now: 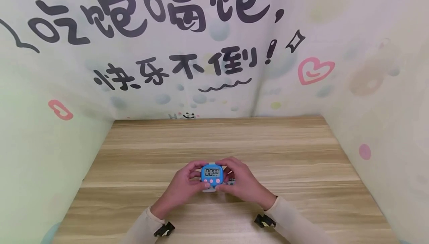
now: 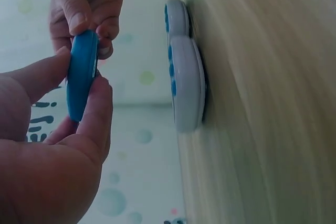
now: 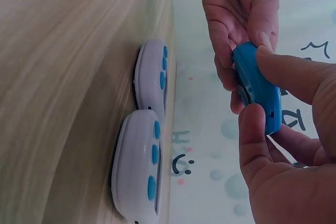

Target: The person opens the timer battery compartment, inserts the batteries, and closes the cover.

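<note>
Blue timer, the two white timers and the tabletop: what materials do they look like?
Blue timer, held in both hands: looks like moulded plastic, smooth with a slight sheen and rounded edges, grey digit display on its face.
White timers on the table: likely glossy plastic, soft highlights on the curved shells, blue buttons.
Table: light wood grain, matte; solid wood or laminate cannot be told.

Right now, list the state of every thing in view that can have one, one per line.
Blue timer: lifted off the table, held by both hands, display on and reading 00:00.
Left hand: pinching the timer's left edge.
Right hand: pinching the timer's right edge.
Two white timers: lying flat on the table, side by side, faces up, untouched; displays not visible.
</note>
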A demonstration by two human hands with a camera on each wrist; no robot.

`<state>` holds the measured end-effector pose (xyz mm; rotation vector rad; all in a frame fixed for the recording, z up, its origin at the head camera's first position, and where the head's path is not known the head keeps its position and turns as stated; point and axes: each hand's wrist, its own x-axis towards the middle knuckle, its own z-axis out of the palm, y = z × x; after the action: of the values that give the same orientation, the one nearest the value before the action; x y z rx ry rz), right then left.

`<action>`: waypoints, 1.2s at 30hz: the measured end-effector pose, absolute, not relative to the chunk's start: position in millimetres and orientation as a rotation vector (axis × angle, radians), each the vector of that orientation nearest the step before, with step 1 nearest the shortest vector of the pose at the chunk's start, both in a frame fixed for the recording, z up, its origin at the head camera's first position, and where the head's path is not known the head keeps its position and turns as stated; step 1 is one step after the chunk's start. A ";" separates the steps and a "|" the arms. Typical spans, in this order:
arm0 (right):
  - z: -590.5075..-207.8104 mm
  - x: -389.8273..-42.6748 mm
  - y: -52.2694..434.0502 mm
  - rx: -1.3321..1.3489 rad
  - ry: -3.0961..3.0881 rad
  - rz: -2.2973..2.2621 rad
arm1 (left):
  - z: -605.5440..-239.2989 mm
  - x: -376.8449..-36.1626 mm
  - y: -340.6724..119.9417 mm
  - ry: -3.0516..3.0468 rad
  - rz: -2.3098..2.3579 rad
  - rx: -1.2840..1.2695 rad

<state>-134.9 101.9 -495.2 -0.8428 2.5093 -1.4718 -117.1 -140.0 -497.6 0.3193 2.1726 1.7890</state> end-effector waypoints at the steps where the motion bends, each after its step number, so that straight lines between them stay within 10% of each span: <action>1: -495.6 -135.3 99.2 -0.849 2.512 -1.457 | -497.3 -116.9 -142.7 2.197 1.770 0.320; 36: -512.8 -153.8 2.7 -1.010 2.738 -0.624 | -509.4 -118.3 -212.0 2.716 1.084 0.445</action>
<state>-153.8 2.7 -512.8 -1.0103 2.7383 -0.6236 -118.3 -212.0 -509.4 0.4450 2.7159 1.0837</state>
